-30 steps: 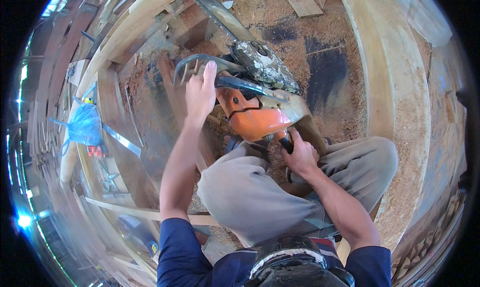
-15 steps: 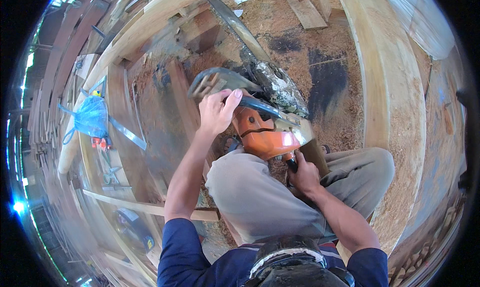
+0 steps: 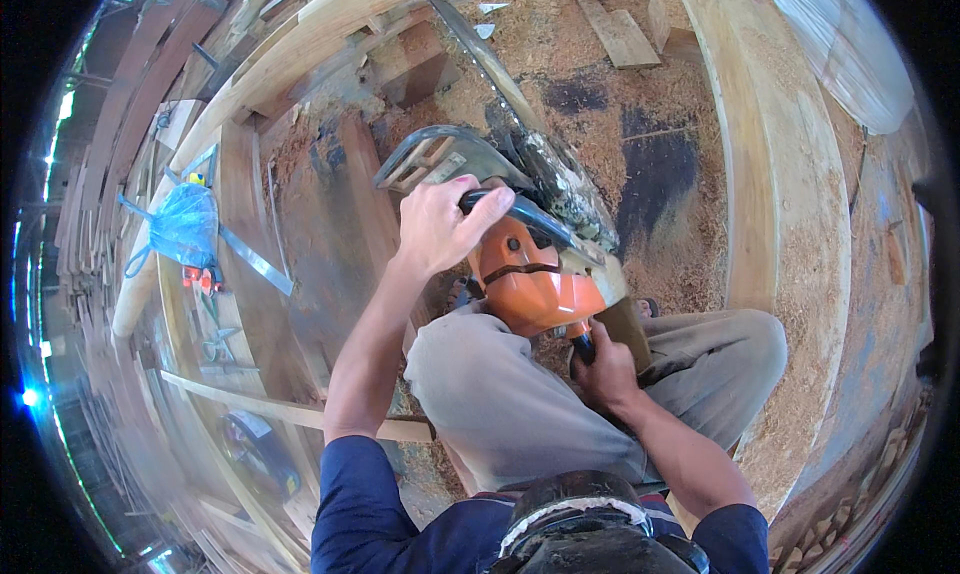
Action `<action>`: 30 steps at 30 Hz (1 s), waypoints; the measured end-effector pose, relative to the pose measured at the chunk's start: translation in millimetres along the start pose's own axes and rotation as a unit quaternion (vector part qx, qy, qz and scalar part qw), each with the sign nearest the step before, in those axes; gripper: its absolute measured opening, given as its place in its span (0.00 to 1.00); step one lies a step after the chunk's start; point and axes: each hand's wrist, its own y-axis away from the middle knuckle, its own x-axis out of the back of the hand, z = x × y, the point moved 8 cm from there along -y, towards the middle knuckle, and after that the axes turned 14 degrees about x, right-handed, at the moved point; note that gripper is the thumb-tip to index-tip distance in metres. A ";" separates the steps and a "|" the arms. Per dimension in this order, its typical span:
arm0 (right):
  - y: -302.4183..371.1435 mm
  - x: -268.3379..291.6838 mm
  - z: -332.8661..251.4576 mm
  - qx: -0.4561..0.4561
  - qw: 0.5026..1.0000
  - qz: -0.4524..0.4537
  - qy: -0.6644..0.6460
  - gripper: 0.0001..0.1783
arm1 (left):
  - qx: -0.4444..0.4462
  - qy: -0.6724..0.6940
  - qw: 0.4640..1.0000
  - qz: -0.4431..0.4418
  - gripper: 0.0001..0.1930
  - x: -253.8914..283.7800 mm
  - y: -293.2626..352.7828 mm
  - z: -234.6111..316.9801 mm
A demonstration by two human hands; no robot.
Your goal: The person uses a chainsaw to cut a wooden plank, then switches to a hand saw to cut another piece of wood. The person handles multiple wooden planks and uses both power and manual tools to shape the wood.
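An orange chainsaw (image 3: 535,294) is held above my bent legs, its long guide bar (image 3: 485,64) pointing forward and slightly left. My left hand (image 3: 440,224) is closed around the black front handle, with the thumb lying along it. Just ahead of those fingers is the saw's dark front hand guard (image 3: 425,154). My right hand (image 3: 607,369) wraps around the black rear handle, close to my right thigh; its fingertips are partly hidden. Dirt and sawdust coat the saw's side near the bar.
Sawdust covers the ground. A long pale timber (image 3: 800,204) runs along the right, and another beam (image 3: 290,49) curves across the far left. On boards at the left sits a blue plastic bag (image 3: 187,219). A loose board (image 3: 618,32) lies ahead.
The chainsaw has rolled slightly, and its bar tip has shifted a little right. My left thumb has moved down along the front handle. Both hands have kept their grip.
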 end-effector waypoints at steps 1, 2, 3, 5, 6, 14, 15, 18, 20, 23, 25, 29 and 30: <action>1.3 -1.3 -1.9 0.015 1.000 0.004 -0.013 0.33 | -0.031 -0.003 0.999 0.006 0.28 3.0 2.4 8.2; 3.8 -6.3 -1.6 0.027 0.999 -0.016 -0.028 0.34 | -0.069 -0.003 0.998 0.013 0.26 4.7 6.8 19.3; 3.7 -3.9 -3.4 0.050 0.998 0.005 -0.049 0.33 | -0.063 -0.022 0.998 -0.005 0.28 3.0 8.0 23.6; 3.0 -1.2 -1.2 0.066 0.995 0.017 -0.075 0.30 | -0.043 -0.048 0.998 -0.007 0.28 5.0 12.3 32.7; 2.0 -2.3 2.2 0.050 0.996 0.005 -0.079 0.29 | -0.033 -0.059 0.998 -0.008 0.28 6.3 14.1 37.8; -11.7 -8.2 -23.2 0.057 0.981 0.021 -0.183 0.21 | -0.009 -0.179 0.984 -0.015 0.32 16.2 0.3 62.5; -12.5 -8.4 -24.2 0.059 0.980 0.023 -0.187 0.21 | 0.008 -0.183 0.982 -0.038 0.32 12.1 -3.0 60.6; -12.8 -14.2 -15.3 0.023 0.979 0.004 -0.202 0.22 | 0.017 -0.183 0.981 -0.067 0.34 -0.1 -12.5 58.6; -13.8 -16.8 -8.5 0.002 0.979 -0.006 -0.203 0.22 | 0.006 -0.195 0.979 -0.063 0.34 -8.7 -21.0 59.1; -18.2 -16.9 -6.3 -0.008 0.977 -0.003 -0.212 0.22 | -0.010 -0.207 0.977 -0.054 0.34 -20.3 -35.5 61.9; -17.6 -22.2 -3.2 -0.067 0.965 -0.035 -0.251 0.21 | -0.009 -0.200 0.978 -0.061 0.34 -24.3 -39.5 62.8; -20.3 -12.9 -15.2 -0.057 0.956 -0.041 -0.286 0.22 | -0.021 -0.159 0.986 -0.035 0.35 -7.6 -37.6 65.2; -20.7 -10.7 -17.0 -0.058 0.955 -0.046 -0.289 0.22 | -0.036 -0.138 0.989 -0.038 0.35 0.3 -33.7 64.5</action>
